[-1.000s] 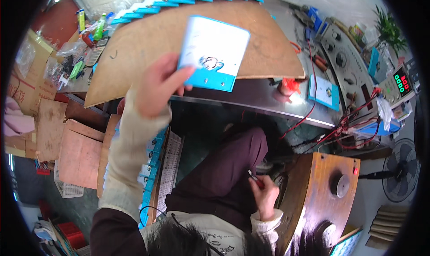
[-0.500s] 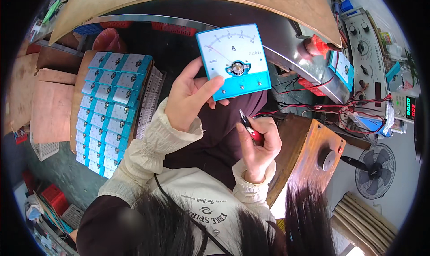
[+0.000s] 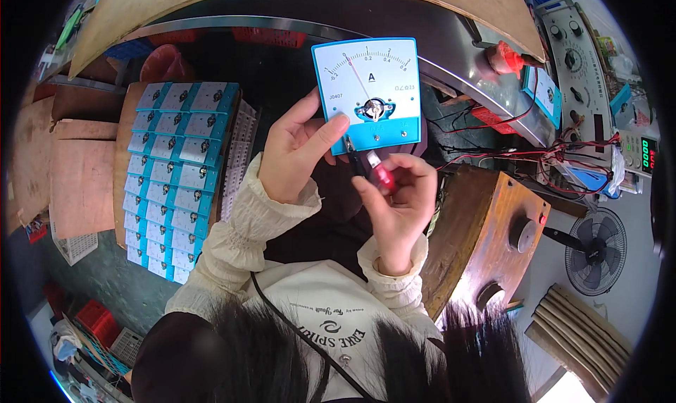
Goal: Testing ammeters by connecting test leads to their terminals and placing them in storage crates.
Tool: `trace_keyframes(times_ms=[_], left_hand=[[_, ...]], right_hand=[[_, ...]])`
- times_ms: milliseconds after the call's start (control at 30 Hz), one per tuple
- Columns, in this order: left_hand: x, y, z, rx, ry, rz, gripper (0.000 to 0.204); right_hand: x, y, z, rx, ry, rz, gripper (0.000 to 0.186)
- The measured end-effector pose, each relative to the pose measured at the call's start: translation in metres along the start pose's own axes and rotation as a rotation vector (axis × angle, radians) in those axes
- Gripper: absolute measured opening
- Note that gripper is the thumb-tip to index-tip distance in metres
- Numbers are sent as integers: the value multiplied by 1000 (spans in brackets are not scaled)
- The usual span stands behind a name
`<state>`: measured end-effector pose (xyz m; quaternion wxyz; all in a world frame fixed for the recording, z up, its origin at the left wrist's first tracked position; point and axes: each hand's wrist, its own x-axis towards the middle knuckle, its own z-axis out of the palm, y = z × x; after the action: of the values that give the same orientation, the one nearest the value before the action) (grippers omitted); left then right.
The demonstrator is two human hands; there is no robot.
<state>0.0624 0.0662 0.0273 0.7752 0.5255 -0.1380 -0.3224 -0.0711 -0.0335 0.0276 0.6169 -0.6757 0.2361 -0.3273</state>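
the right hand (image 3: pixel 403 204) is curling partly closed, its thumb and fingers pinching a red clip (image 3: pixel 382 175), while a black clip (image 3: pixel 355 162) is poking out by the thumb tip. both clips are pointing away from the body, their long axes leaning a little left toward the tips. the black one's tip is sitting at the left end of the meter's lower edge; whether it is gripping the screw there, i cannot tell.

the left hand (image 3: pixel 292 160) is half closing around the lower left corner of the blue meter (image 3: pixel 387 79), thumb on the front and fingers behind. the meter is hanging over the lap, almost square, its face turning up to the eyes. its scale is lying at the far side, its blue strip at the near side, and its thin needle (image 3: pixel 360 79) is pointing away and slightly left.

farther off, a wooden box (image 3: pixel 465 237) is standing at the right and rows of meters (image 3: pixel 169 177) are lying at the left. beyond, a shiny bench (image 3: pixel 451 58) is stretching across.
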Motion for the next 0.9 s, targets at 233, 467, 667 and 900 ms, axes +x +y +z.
trace_keyframes(times_ms=[233, 467, 667, 900], left_hand=[[1, -4, -4, 38, 26, -32, 60], [-4, -8, 5, 40, 14, -16, 60], [-1, -13, 11, 45, -28, -12, 58], [3, -13, 24, 83, -30, -102, 39]], right_hand=[[7, 4, -27, -216, 3, -81, 23], [17, 8, -24, -423, 3, -263, 23], [16, 13, -23, -369, 71, -258, 27], [16, 2, -35, -425, 130, -258, 51]])
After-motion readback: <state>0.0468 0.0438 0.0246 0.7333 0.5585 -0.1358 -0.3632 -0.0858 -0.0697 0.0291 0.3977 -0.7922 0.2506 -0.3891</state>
